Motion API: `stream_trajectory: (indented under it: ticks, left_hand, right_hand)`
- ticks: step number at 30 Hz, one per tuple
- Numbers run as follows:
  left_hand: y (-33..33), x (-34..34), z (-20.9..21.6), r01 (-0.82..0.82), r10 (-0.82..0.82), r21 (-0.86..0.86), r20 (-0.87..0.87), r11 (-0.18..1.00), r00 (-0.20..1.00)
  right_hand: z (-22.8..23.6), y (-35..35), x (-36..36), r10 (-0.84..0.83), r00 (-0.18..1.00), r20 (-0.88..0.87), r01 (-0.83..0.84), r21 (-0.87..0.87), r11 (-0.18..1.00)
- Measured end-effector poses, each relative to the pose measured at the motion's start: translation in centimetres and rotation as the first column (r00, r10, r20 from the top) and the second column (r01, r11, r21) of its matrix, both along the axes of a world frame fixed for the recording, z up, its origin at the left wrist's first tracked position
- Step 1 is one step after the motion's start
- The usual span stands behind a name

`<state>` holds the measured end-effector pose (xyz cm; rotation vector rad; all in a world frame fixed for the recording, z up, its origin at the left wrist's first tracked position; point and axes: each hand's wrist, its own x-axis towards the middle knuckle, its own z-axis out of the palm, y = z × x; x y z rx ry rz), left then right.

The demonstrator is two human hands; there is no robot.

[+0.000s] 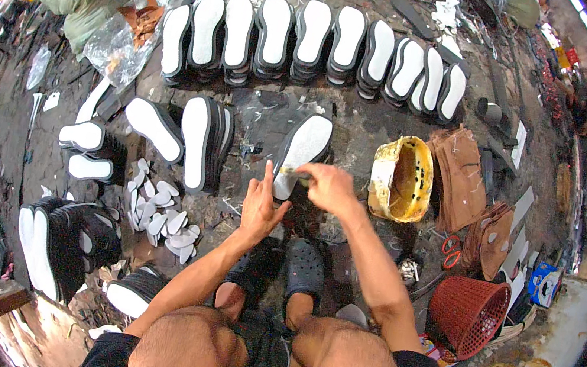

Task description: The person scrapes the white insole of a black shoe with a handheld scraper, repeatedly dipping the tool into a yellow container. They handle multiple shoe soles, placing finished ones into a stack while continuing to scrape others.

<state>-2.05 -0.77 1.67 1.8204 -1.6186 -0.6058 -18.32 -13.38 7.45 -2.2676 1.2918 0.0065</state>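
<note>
A single shoe sole [307, 142] with a white top and black edge lies on the dark ground in front of me, toe pointing away. My left hand [261, 207] is at its heel end, fingers apart, the index finger stretched along the sole's left edge. From the right, my right hand [332, 189] reaches over the heel with its fingers closed in a pinch; what they hold is too small to make out. A yellowish smear shows on the heel by the fingertips. Right of this hand stands a yellow tub [376, 184] with a glue-stained rim.
Stacks of white-topped soles [276, 23] form an arc at the back. More soles [196, 140] and a heap of pale oval pieces [163, 214] lie left. On the right are brown sheets [459, 180], red-handled scissors [451, 251] and a red basket [466, 313].
</note>
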Motion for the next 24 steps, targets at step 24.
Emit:
stream_trajectory:
  ticks: [24]
  left_hand:
    - [0.8, 3.2, 1.9, -0.321, 0.294, 0.016, -0.448, 0.947, 0.844]
  right_hand:
    - [7.9, 9.8, -2.7, 0.052, 0.905, 0.422, 0.081, -0.29, 0.954]
